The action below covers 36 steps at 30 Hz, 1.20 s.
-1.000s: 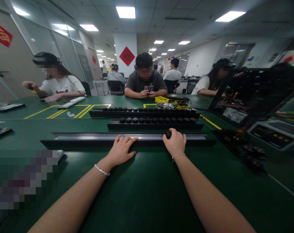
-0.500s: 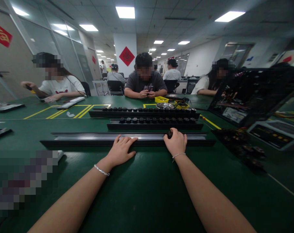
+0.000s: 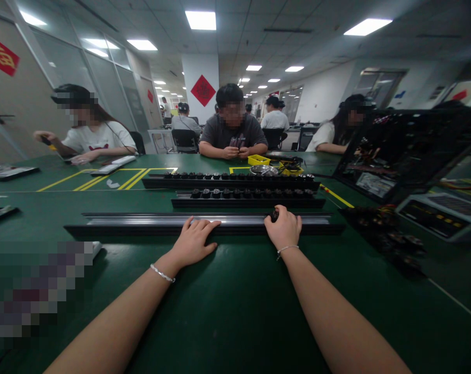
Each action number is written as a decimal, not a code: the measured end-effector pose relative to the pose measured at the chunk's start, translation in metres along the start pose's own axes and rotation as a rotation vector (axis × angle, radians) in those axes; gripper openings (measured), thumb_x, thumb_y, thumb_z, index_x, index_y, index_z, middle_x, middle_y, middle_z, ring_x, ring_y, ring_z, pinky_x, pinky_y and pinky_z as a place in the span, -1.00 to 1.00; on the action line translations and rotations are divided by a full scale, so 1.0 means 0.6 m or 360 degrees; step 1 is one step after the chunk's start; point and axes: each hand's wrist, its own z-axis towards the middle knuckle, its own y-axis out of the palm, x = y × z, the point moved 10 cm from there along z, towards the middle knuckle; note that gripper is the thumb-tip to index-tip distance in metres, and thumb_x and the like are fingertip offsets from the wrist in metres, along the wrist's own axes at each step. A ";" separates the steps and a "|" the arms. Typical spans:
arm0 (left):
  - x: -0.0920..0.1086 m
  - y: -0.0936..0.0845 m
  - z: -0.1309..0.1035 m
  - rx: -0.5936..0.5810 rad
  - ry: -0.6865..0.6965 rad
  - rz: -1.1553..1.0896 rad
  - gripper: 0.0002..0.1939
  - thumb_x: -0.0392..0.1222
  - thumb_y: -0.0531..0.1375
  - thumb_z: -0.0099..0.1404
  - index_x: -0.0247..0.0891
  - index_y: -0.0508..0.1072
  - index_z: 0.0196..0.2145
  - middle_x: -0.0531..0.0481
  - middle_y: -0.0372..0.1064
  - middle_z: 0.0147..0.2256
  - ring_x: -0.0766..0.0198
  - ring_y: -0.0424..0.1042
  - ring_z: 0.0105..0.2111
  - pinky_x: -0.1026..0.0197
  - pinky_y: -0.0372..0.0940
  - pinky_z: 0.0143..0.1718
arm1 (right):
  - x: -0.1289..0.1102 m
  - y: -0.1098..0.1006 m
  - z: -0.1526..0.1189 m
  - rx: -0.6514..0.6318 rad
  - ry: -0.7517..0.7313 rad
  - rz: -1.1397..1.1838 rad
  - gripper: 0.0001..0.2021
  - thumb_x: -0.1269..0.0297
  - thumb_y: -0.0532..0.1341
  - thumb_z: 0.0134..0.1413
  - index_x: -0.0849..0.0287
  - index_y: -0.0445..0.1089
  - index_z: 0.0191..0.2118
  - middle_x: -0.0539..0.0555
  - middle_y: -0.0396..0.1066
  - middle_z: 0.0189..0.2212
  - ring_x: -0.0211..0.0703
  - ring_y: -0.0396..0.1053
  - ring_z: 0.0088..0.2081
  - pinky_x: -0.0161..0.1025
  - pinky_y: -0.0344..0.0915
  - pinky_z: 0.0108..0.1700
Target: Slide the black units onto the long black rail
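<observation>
A long black rail (image 3: 134,221) with a shiny metal channel lies crosswise in front of me. My left hand (image 3: 194,241) rests on its middle with the fingers spread and the fingertips over the near side. Farther right, my right hand (image 3: 284,228) has its thumb and fingers closed round a small black round part (image 3: 274,215) at the channel; whether this part is seated in it I cannot tell. Beyond lie a shorter black rail (image 3: 251,203) and a longer one (image 3: 231,184), each with a row of similar black round parts along it.
More dark round parts (image 3: 402,244) are heaped at the right, beside a silver box (image 3: 445,215) and a large open black case (image 3: 375,156). Yellow trays (image 3: 258,159) and a round metal dish (image 3: 264,170) stand behind the rails. Co-workers sit across the green table (image 3: 235,311).
My right hand has shifted slightly to the right along the rail with the black round part. My left hand stays in place.
</observation>
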 end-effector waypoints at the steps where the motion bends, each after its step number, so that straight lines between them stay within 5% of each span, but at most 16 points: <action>1: 0.000 0.001 0.000 -0.0001 0.0001 0.0001 -0.39 -0.03 0.14 0.19 -0.05 0.12 0.18 -0.03 0.31 -0.01 0.08 0.25 0.04 -0.17 -0.18 0.21 | 0.001 0.000 0.000 -0.0002 0.0011 -0.0008 -0.62 0.23 0.07 -0.01 0.19 0.30 -0.04 0.20 0.43 -0.16 0.03 0.28 -0.04 0.12 -0.14 0.17; 36: -0.001 0.000 -0.001 0.0041 0.0015 0.0013 -0.39 -0.04 0.15 0.18 -0.05 0.13 0.18 -0.02 0.31 -0.01 0.08 0.26 0.02 -0.16 -0.16 0.21 | 0.032 -0.020 0.007 0.0087 0.0163 0.0025 -0.56 0.34 0.07 -0.06 0.19 0.24 0.02 0.16 0.42 -0.12 -0.01 0.27 -0.02 0.06 -0.15 0.19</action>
